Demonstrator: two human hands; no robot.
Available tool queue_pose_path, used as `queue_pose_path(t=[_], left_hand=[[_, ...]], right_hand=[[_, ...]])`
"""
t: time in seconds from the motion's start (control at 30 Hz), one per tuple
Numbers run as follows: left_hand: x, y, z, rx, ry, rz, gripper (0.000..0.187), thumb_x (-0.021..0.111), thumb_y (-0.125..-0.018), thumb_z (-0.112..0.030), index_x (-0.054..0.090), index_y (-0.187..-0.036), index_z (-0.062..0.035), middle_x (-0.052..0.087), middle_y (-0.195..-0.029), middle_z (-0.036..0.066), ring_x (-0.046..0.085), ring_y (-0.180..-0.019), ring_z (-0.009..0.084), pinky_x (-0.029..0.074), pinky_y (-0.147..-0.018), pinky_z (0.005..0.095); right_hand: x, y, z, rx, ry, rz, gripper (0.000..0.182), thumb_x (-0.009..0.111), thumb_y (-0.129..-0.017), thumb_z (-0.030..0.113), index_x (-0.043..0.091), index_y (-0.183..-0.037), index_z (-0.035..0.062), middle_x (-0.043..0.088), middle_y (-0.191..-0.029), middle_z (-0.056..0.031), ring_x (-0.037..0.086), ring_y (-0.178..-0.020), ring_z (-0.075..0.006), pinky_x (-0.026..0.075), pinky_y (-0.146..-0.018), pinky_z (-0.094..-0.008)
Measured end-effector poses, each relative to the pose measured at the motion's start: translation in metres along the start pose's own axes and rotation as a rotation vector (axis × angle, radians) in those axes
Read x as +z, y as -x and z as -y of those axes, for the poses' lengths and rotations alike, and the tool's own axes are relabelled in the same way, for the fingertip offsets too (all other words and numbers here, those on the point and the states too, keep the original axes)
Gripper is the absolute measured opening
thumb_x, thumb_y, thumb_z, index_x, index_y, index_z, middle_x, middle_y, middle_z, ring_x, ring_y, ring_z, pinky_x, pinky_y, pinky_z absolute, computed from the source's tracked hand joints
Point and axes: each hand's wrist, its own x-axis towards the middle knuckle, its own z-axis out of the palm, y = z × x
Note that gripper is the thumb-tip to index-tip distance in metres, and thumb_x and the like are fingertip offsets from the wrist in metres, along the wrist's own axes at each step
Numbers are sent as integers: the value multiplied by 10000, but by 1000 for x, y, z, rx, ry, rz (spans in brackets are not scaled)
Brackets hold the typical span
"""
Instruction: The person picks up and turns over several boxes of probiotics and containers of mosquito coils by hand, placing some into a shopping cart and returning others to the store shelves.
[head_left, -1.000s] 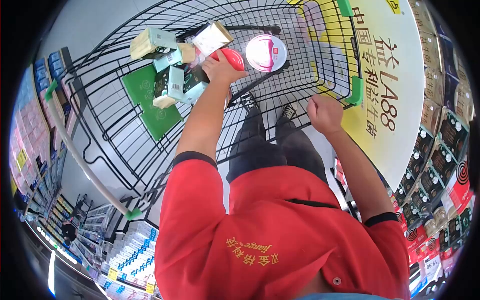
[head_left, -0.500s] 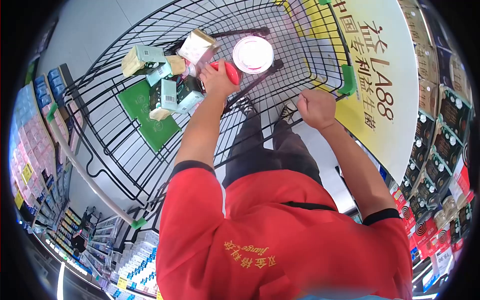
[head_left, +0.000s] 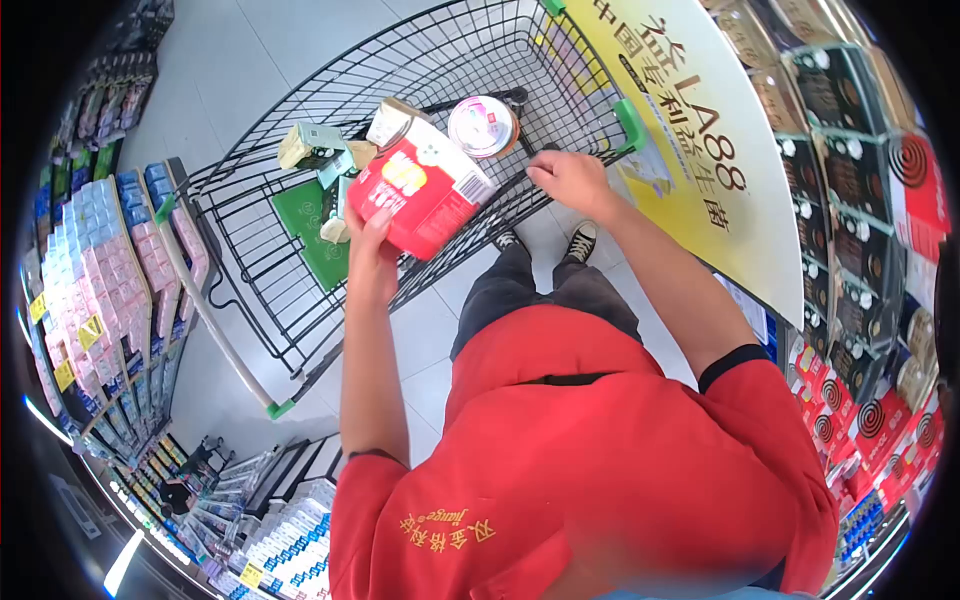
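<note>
My left hand (head_left: 372, 250) holds a red-and-white printed tub (head_left: 425, 195) with a barcode, raised above the cart's near side. My right hand (head_left: 570, 180) is closed, its curled fingers overlapping the near rim of the shopping cart (head_left: 300, 262); whether they grip the rim or something small is hidden. A round tub with a pale lid (head_left: 482, 126) stands in the cart beyond the red one. Left of it are a cream-coloured box (head_left: 398, 118) and a pale green box (head_left: 310, 140), partly covered. A green panel (head_left: 312, 240) lies at the cart's handle end.
A large yellow-and-white sign (head_left: 690, 130) stands along the cart's right end. Shelves of dark gift boxes (head_left: 840, 200) and red cartons (head_left: 910, 430) line the right. Stacked pink and blue packs (head_left: 100, 235) stand at left, beyond the cart's handle (head_left: 215, 320).
My left hand now has the red-and-white tub lifted and turned toward me; before, the hand was on a red round thing in the cart. My right hand stays closed. The view has shifted.
</note>
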Motion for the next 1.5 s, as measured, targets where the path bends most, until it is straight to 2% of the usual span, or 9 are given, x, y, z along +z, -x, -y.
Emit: queue_pose_path(t=[0.1,0.23,0.43,0.67,0.77,0.97,1.17,1.23,1.5], left_hand=[[26,32,4,-1,329,189,894,649,-825,-536,288,-1492,-62,425,-1471,154,451,-1339,306,411,-1092,491],[72,55,25,-63,395,218,916,470,-838,-710,299,-1514,-115,409,-1497,146,447,-1340,348,420,-1072,525],[107,58,32,-431,1018,522,852,421,-850,-707,349,-1504,-166,422,-1497,136,473,-1317,362,437,-1042,547],[136,74,21,-249,431,474,855,434,-850,-679,350,-1500,-130,427,-1493,137,471,-1322,355,424,-1059,534],[142,75,24,-287,876,776,815,480,-885,-593,367,-1455,-22,487,-1424,197,518,-1281,334,433,-1063,498],[195,92,14,-123,726,790,907,384,-842,-675,319,-1487,-41,378,-1510,190,401,-1374,370,333,-1133,513],[213,92,27,-78,637,437,856,383,-867,-645,335,-1479,-49,399,-1498,184,414,-1365,359,342,-1126,507],[219,96,26,-54,620,404,839,382,-875,-635,341,-1477,-51,406,-1494,182,419,-1362,356,345,-1124,505],[240,98,-21,164,604,649,780,506,-872,-532,385,-1434,-6,505,-1401,193,524,-1267,331,425,-1071,460]], right_hand=[[-27,27,14,82,-912,66,380,576,-951,250,588,-1266,38,685,-1083,-82,640,-999,-161,502,-829,-299],[-57,109,36,-15,-1345,24,551,496,-1005,211,319,-1489,17,442,-1448,-100,455,-1296,-182,378,-1064,-321],[-109,169,40,-249,-1492,-172,686,497,-994,413,288,-1502,3,371,-1501,-135,372,-1374,-206,288,-1132,-359],[-152,214,47,-407,-1148,-255,816,704,-867,266,264,-1487,-31,420,-1432,-151,428,-1316,-233,327,-1106,-360],[-145,228,51,-423,-1110,-403,873,759,-812,203,258,-1492,-18,433,-1416,-142,444,-1302,-235,336,-1101,-363],[-154,254,46,-410,-842,-463,906,769,-810,249,242,-1507,6,409,-1433,-160,417,-1324,-241,327,-1105,-369],[-154,261,44,-499,-741,-459,934,770,-807,269,222,-1515,3,368,-1471,-163,378,-1357,-240,294,-1124,-365],[-158,269,43,-518,-622,-505,1048,821,-735,419,236,-1506,16,292,-1510,-263,294,-1416,-396,274,-1147,-461],[-174,282,30,-518,-358,-696,1170,865,-652,484,215,-1510,27,154,-1543,-318,173,-1446,-472,231,-1160,-505]])
